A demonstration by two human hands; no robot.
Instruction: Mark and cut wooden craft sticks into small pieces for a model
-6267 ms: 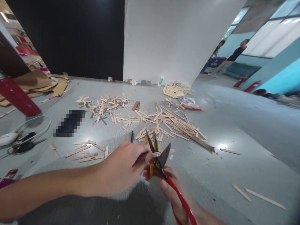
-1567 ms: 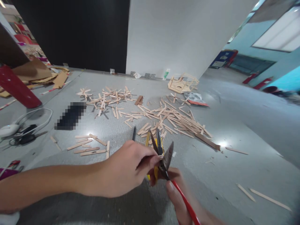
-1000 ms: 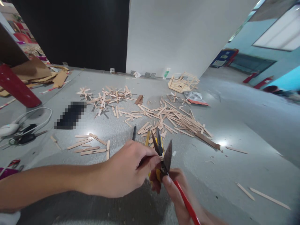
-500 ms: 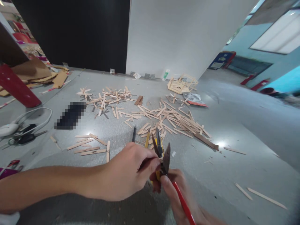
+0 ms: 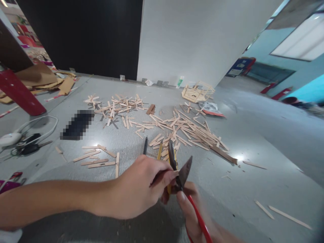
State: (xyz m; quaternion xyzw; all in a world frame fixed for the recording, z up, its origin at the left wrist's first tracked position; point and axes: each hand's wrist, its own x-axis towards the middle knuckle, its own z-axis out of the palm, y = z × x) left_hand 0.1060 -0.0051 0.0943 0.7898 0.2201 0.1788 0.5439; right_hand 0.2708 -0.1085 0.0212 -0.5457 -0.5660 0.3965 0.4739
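My right hand (image 5: 191,209) is wrapped round the red handles of a pair of scissors (image 5: 186,169), their dark blade pointing up and away from me. My left hand (image 5: 141,185) pinches a small piece of wooden stick (image 5: 176,172) between thumb and forefinger, right against the scissors near the pivot. Most of this piece is hidden by my fingers. Just beyond my fingertips lies a yellow and black utility knife (image 5: 172,155), partly covered by the hands. A yellow strip-like tool (image 5: 159,150) and a black pen (image 5: 145,145) lie beyond my left hand.
Wooden craft sticks (image 5: 194,130) lie heaped across the middle, with a smaller group (image 5: 97,158) at left. A stick-built frame (image 5: 197,92) stands by the white panel (image 5: 192,40). Keys (image 5: 31,148), a white mouse (image 5: 10,139) and a blurred-out dark rectangle (image 5: 78,125) are at left.
The scissors have tilted and shifted slightly right, and the two blades no longer show spread apart as before. My left fingertips have moved slightly right, still pinching the piece.
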